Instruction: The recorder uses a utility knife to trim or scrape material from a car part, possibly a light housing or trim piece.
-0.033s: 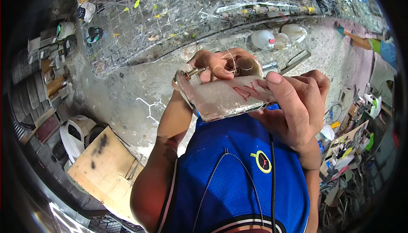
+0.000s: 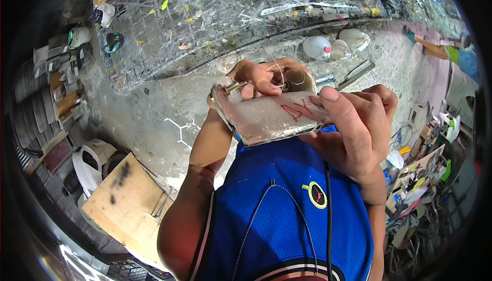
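A cloudy, translucent casing [image 2: 274,117] with red handwriting on its side is held up in front of my chest. On its left end sits a brass-coloured metal fitting [image 2: 233,88]. My left hand [image 2: 266,76] reaches around from behind, gripping the casing along its far upper edge with bent fingers. A thin wire loop [image 2: 282,73] rises beside those fingers; whether they hold it I cannot tell. Closed on the right end, my right hand [image 2: 359,124] has its thumb on the side with the writing. The casing's underside and the left palm are hidden.
Beyond the casing lie cloudy plastic jugs [image 2: 316,47] and a metal bar [image 2: 356,75] on the concrete floor. A stained board [image 2: 125,199] leans at lower left. Piled scrap [image 2: 415,183] fills the right side. Another person's leg [image 2: 435,50] shows at far right.
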{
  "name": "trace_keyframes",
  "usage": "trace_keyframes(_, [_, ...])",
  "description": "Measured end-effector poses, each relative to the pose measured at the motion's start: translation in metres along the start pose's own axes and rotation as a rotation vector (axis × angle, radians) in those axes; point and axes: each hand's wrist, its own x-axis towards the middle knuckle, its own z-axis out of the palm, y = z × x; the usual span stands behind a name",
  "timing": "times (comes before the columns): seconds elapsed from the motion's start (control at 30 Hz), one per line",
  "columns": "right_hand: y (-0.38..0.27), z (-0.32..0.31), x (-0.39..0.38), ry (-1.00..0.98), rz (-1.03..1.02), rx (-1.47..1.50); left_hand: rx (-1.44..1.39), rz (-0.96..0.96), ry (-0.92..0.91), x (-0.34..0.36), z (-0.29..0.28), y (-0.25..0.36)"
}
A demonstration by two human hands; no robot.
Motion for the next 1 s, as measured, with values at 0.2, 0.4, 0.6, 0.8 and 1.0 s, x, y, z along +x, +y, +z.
trace_keyframes(0.2, [0.002,0.007,0.000,0.014,0.037,0.054,-0.045,-0.056,-0.097,0.007,-0.024,0.000])
trace_keyframes(0.4, [0.004,0.008,-0.001,0.276,0.086,0.042,-0.408,0.168,-0.661,0.046,-0.047,-0.025])
trace_keyframes(0.6, [0.008,0.010,0.001,0.213,0.115,0.145,-0.487,0.103,-0.779,0.032,-0.024,-0.015])
trace_keyframes(0.8, [0.008,0.016,0.008,0.113,0.066,0.228,0.093,0.567,-0.380,0.015,-0.007,-0.021])
trace_keyframes(1.0, [0.011,0.021,0.006,0.126,0.017,0.146,0.135,0.403,-0.232,0.013,-0.021,-0.019])
